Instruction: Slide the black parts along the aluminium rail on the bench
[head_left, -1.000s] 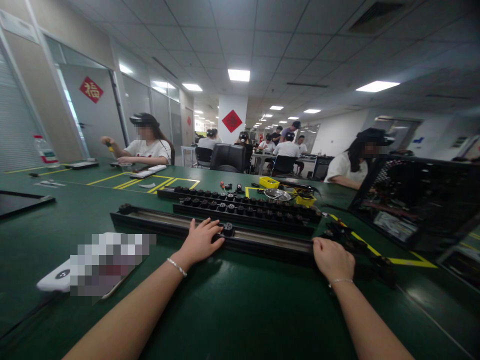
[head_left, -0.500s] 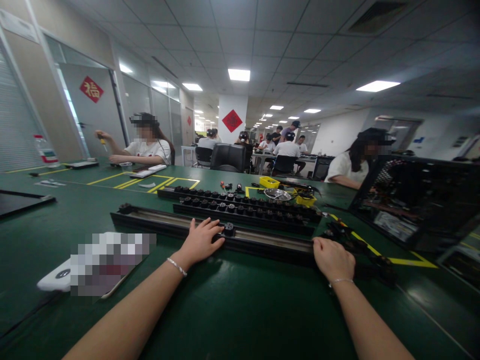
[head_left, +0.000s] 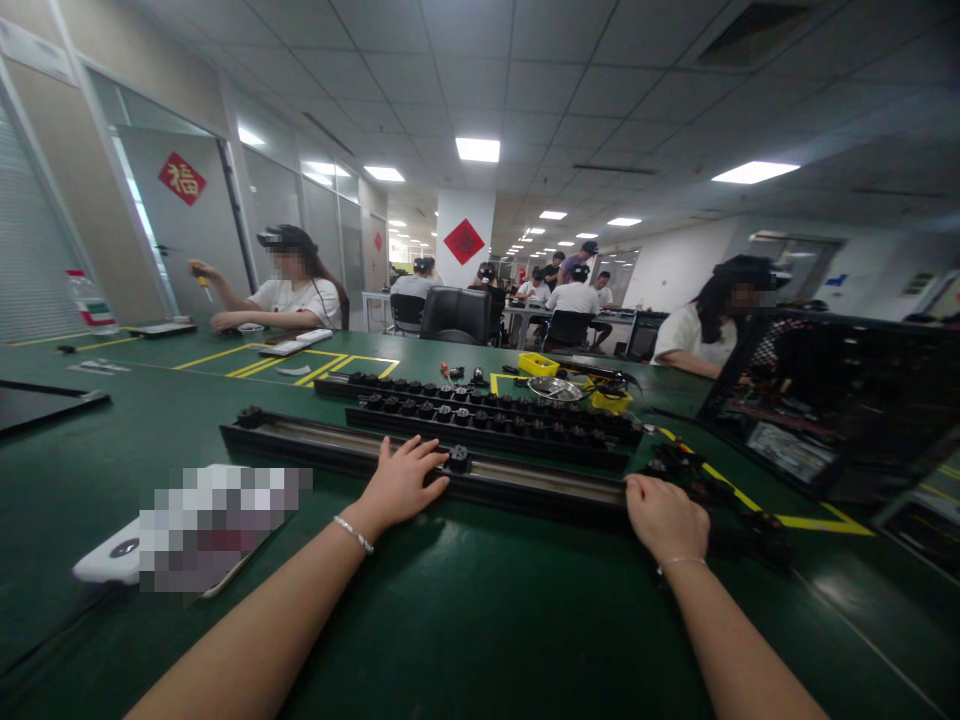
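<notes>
black rail (head_left: 525, 485): l hand (head_left: 401, 485) flat on it, r hand (head_left: 664, 518) curled on edge.

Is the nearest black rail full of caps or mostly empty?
Mostly empty: the nearest black rail shows a bare channel along its length, with one cap beside the left hand.

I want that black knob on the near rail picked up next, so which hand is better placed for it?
Probably left. The left hand lies on the rail with fingertips beside the knob; the right hand is farther along.
</notes>
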